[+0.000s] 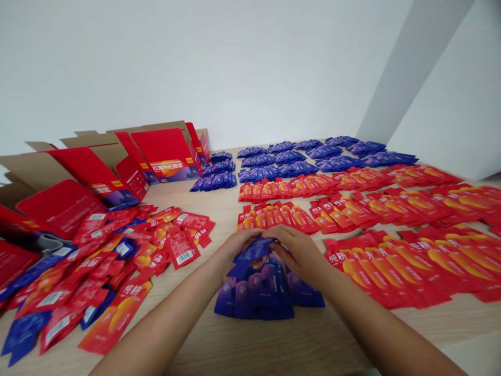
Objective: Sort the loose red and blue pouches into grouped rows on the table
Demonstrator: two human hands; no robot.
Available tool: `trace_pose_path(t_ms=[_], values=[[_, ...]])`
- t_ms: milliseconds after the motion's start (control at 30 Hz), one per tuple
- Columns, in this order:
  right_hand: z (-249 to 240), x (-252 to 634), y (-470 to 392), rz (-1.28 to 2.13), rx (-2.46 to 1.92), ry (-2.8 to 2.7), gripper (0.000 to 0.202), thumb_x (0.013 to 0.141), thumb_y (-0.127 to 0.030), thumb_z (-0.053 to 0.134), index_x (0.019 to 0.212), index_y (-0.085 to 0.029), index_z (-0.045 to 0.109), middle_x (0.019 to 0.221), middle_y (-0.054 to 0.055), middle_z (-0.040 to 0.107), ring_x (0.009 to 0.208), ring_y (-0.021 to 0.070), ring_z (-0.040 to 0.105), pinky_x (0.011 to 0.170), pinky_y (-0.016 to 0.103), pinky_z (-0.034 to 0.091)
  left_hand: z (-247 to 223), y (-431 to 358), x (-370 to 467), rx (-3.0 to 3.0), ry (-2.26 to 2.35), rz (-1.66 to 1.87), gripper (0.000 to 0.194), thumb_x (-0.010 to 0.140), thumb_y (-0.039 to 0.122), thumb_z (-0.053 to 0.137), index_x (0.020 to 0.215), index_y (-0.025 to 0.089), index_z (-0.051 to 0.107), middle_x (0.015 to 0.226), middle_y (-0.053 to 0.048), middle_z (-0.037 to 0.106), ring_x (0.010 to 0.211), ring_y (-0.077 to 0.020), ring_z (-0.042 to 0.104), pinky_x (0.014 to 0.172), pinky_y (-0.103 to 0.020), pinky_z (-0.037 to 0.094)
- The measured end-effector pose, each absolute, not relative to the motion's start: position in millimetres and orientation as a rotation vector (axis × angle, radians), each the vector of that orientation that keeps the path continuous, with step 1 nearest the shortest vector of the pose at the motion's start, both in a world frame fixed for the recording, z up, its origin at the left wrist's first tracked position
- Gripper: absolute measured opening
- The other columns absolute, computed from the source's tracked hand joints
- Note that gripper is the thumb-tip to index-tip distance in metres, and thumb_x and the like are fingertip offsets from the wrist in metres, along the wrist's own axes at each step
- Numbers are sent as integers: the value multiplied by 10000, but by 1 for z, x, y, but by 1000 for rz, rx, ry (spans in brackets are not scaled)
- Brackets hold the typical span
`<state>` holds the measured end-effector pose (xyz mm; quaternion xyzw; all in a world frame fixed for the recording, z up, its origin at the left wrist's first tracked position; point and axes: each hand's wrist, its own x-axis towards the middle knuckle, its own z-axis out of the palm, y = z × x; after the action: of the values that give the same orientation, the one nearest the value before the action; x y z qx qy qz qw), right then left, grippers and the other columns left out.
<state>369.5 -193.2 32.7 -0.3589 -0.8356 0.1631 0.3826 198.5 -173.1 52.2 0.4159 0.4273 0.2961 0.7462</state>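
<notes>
At the table's front, my left hand [239,250] curls around the left side of a blue pouch [254,251]. From the other side, the bent fingers of my right hand [299,253] grip its top right edge. This pouch is tilted above an overlapping fan of blue-purple pouches [260,300], which lies on the wood just below my hands. Part of the fan is covered by the held pouch and my fingers.
Red-orange pouches [376,261] lie in overlapping rows to the right, with blue pouch bundles [289,156] behind them. On the left are a loose heap of red and blue pouches [105,271] and open red cartons [164,151]. A pale wall [250,68] stands behind the table.
</notes>
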Motion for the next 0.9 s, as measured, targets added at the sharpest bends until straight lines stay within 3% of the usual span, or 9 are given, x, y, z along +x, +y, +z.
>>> trace_pose_path(t_ms=[67, 167, 267, 367, 467, 533, 667, 767, 900], values=[[34, 369, -194, 531, -1073, -1946, 167, 930, -268, 413, 881, -217, 564, 759, 39, 648, 686, 179, 624, 627, 295, 499, 51, -168, 196, 966, 887, 564, 461, 767, 570, 520, 729, 124, 629, 658, -61, 626, 523, -114, 537, 390, -188, 343], [35, 367, -195, 885, -1189, -1688, 217, 921, -384, 412, 780, -241, 493, 520, -41, 521, 394, 128, 488, 395, 241, 384, 49, -162, 195, 1145, 976, 688, 676, 701, 781, 382, 663, 135, 576, 630, -54, 595, 490, -106, 504, 353, -187, 317], [34, 363, -196, 1112, -1139, -1543, 239, 890, -465, 447, 784, -252, 473, 487, -68, 447, 327, 106, 400, 330, 232, 305, 48, -164, 197, 1253, 984, 784, 641, 665, 784, 455, 742, 154, 542, 541, -1, 549, 429, -103, 485, 347, -194, 319], [31, 360, -196, 1110, -1096, -1549, 274, 879, -498, 460, 761, -252, 485, 500, -59, 447, 367, 117, 416, 363, 248, 338, 49, -175, 200, 1306, 945, 760, 510, 654, 531, 703, 953, 173, 498, 525, 56, 547, 386, -95, 486, 360, -188, 336], [29, 361, -194, 1015, -1122, -1539, 313, 883, -503, 457, 715, -242, 498, 562, -31, 511, 493, 141, 500, 448, 258, 409, 49, -185, 203, 1305, 888, 777, 477, 668, 392, 735, 1009, 173, 484, 524, 80, 532, 354, -61, 440, 353, -168, 324], [29, 363, -190, 962, -1138, -1461, 295, 867, -510, 480, 771, -233, 512, 641, -22, 564, 585, 147, 546, 518, 260, 453, 48, -190, 205, 1312, 852, 730, 497, 671, 371, 737, 1044, 171, 477, 523, 87, 527, 345, -53, 428, 352, -165, 326], [27, 372, -180, 962, -1166, -1372, 357, 823, -480, 547, 1060, -224, 477, 759, -15, 631, 666, 162, 600, 600, 283, 498, 41, -195, 209, 1340, 792, 505, 536, 684, 401, 716, 1085, 180, 438, 550, 68, 570, 360, -76, 475, 366, -177, 360], [24, 382, -173, 880, -1253, -1593, 235, 830, -375, 532, 1000, -213, 521, 829, 23, 659, 760, 191, 627, 686, 323, 503, 38, -193, 209, 1438, 805, 338, 399, 749, 466, 625, 997, 186, 486, 544, 40, 593, 362, -95, 484, 375, -199, 373], [18, 394, -167, 702, -1530, -1956, 133, 794, -269, 565, 902, -194, 584, 943, 92, 685, 899, 256, 642, 773, 375, 485, 39, -174, 195, 1600, 1056, 413, 274, 796, 463, 533, 800, 190, 561, 519, 19, 598, 378, -102, 475, 384, -208, 345]])
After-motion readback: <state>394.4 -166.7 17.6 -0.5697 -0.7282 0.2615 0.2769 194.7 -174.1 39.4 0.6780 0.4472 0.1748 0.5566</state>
